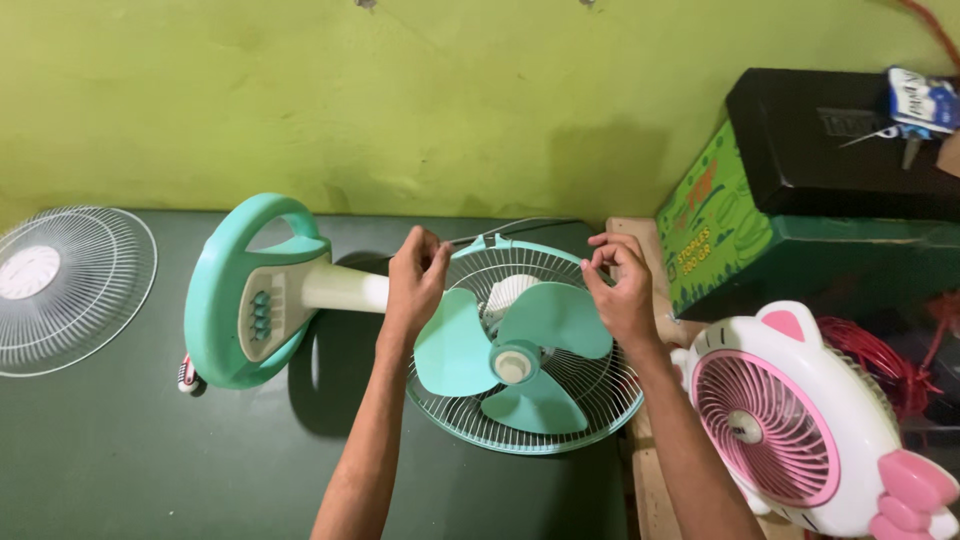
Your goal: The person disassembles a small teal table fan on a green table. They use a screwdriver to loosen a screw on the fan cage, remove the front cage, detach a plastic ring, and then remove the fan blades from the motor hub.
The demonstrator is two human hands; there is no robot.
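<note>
A teal desk fan lies on its side on the dark green table (120, 450). Its round base (225, 300) with push buttons points left, and its three teal blades (515, 350) sit in the rear wire guard (590, 405), with no front grille on. My left hand (417, 278) pinches the guard's upper left rim with curled fingers. My right hand (622, 285) grips the upper right rim the same way. Both forearms reach up from the bottom of the view.
A loose white wire grille (70, 285) lies at the table's far left. A pink and white cat-shaped fan (800, 425) sits at the lower right. A green box (730, 225) under a black case (830, 130) stands right of the fan. Red cable (880, 360) lies behind the cat-shaped fan. A green wall rises behind.
</note>
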